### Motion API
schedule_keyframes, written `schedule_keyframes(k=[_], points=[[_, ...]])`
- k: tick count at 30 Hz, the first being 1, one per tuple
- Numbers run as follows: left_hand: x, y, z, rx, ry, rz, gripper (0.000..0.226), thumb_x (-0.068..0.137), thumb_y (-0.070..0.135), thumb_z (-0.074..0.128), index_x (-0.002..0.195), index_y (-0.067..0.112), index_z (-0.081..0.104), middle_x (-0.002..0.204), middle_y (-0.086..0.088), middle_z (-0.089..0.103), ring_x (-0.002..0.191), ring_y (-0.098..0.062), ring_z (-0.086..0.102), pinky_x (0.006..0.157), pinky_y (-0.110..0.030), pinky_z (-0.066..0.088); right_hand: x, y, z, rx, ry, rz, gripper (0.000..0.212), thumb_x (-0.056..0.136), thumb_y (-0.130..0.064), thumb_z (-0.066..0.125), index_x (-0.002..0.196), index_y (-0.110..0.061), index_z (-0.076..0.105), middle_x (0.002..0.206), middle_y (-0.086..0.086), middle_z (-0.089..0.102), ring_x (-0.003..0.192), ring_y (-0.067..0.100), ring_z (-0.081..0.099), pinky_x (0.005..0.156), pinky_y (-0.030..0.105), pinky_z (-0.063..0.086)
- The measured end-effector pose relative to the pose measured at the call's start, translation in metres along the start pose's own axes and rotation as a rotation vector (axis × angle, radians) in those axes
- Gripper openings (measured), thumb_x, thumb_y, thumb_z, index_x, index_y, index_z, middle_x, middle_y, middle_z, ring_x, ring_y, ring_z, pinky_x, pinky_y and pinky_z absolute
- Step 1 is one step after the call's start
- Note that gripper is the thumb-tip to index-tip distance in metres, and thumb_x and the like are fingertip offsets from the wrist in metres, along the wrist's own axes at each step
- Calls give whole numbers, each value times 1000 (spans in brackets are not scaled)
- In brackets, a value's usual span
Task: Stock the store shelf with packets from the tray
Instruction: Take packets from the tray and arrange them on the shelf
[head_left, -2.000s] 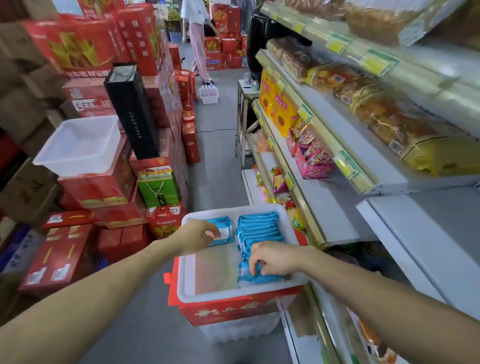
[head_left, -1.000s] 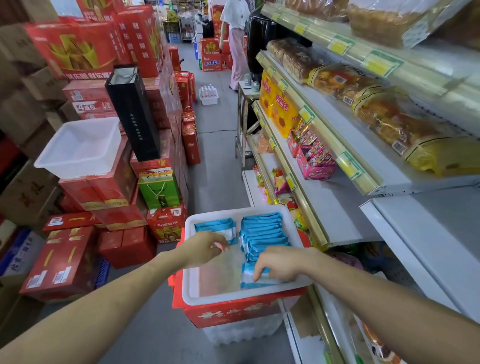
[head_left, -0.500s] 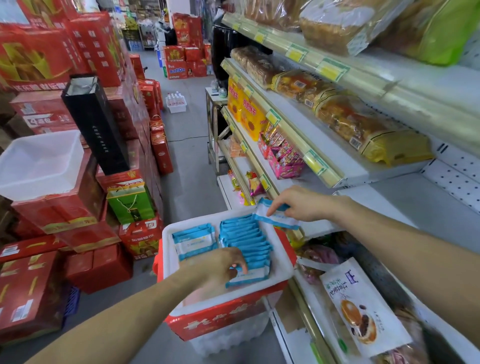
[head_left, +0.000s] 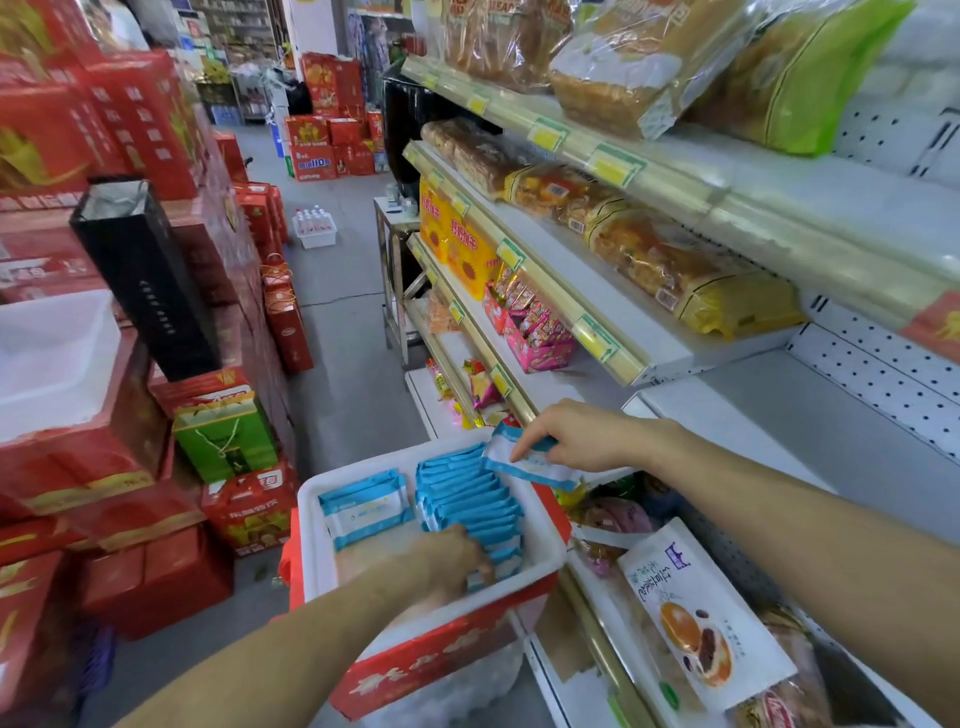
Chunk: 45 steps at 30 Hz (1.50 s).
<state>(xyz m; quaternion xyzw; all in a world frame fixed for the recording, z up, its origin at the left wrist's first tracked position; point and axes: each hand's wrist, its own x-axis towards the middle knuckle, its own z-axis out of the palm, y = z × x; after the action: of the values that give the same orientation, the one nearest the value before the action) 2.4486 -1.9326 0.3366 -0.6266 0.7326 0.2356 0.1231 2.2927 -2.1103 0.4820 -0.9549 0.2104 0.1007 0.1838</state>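
Note:
A white tray (head_left: 545, 530) sits on a red box in front of me. It holds a row of upright blue and white packets (head_left: 467, 499) and a flat stack of the same packets (head_left: 366, 509) to their left. My right hand (head_left: 576, 434) pinches one blue and white packet (head_left: 524, 462) in the air above the tray's far right corner, beside the grey shelf board (head_left: 810, 441). My left hand (head_left: 447, 566) reaches into the near end of the upright row, fingers curled on a packet there.
Shelves on the right carry bread bags (head_left: 675, 260), yellow boxes (head_left: 457, 244) and pink snack boxes (head_left: 535, 332). A white pastry bag (head_left: 701, 618) lies on the lower shelf. Stacked red cartons (head_left: 119, 467) and an empty white tub (head_left: 47, 353) line the left of the aisle.
My right hand has lifted one packet out of the tray and carried it up toward the shelf. My left hand moved from the flat stack to the near end of the row.

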Motion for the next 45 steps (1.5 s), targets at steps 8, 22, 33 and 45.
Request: schedule_keyframes(k=[8, 22, 33, 45], points=[[-11, -29, -35, -141, 100, 18, 47, 95, 5, 55, 127, 34, 72, 132, 4, 68, 119, -23, 59, 100, -27, 45, -2, -12, -25, -64, -35, 36, 57, 97, 2, 49, 124, -43, 72, 133, -6, 58, 95, 11, 61, 74, 30, 52], [-98, -60, -319, -355, 316, 198, 48, 95, 6, 66, 118, 47, 75, 114, 27, 69, 95, 2, 67, 77, -15, 51, -51, -39, -204, -293, 58, 36, 49, 92, -5, 68, 125, -41, 73, 115, -9, 59, 96, 10, 55, 81, 27, 44], [-101, 73, -483, -208, 384, 489, 46, 100, 2, 63, 128, 36, 73, 72, 25, 53, 63, 4, 48, 68, -7, 38, -241, -24, -336, -145, 284, 252, 45, 93, -10, 73, 112, -50, 76, 94, -19, 69, 77, 0, 60, 75, 24, 52], [-25, 315, -547, -73, 370, 873, 46, 98, 1, 67, 119, 40, 77, 126, 16, 73, 113, -11, 70, 95, -34, 60, -528, 27, -316, -97, 558, 668, 50, 91, -5, 72, 107, -53, 77, 89, -31, 71, 75, -1, 66, 70, 17, 50]])
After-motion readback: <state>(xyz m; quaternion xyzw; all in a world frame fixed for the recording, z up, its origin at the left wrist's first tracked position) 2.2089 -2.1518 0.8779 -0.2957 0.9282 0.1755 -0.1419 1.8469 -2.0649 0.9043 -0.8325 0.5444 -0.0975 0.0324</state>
